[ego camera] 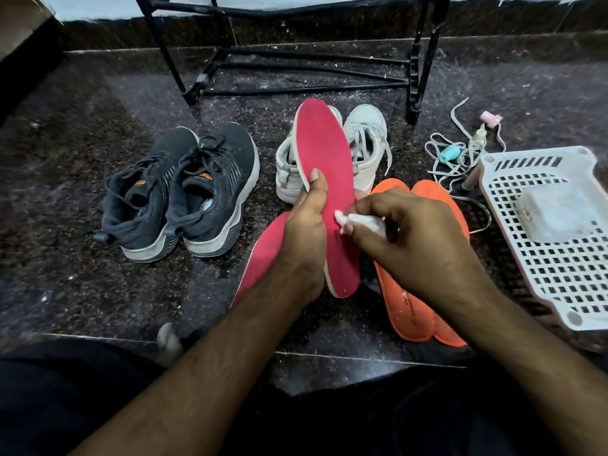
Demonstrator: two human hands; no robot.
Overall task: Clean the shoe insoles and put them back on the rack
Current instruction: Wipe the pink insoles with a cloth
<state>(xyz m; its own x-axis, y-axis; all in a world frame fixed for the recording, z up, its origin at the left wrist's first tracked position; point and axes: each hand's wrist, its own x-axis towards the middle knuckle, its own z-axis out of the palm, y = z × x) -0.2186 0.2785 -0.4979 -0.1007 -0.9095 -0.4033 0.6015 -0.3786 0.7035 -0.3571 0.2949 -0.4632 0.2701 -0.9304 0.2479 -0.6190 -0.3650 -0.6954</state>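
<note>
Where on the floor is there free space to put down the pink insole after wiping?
Bare floor lies left of the dark shoes, and between those shoes and the rack. It is crowded on the right: orange insoles, laces and the white basket lie close together.

The person is reaching both bare forearms forward from the lower edge of the view, and they are coming close together in the middle. The left hand (304,238) is gripping the pink insole (324,159) from its left side, with the thumb lying flat on the pink face and the fingers hidden behind it. The right hand (404,238) is turning its back upward, and its curled fingers are pinching a small white wipe (357,222) against that same insole.
</note>
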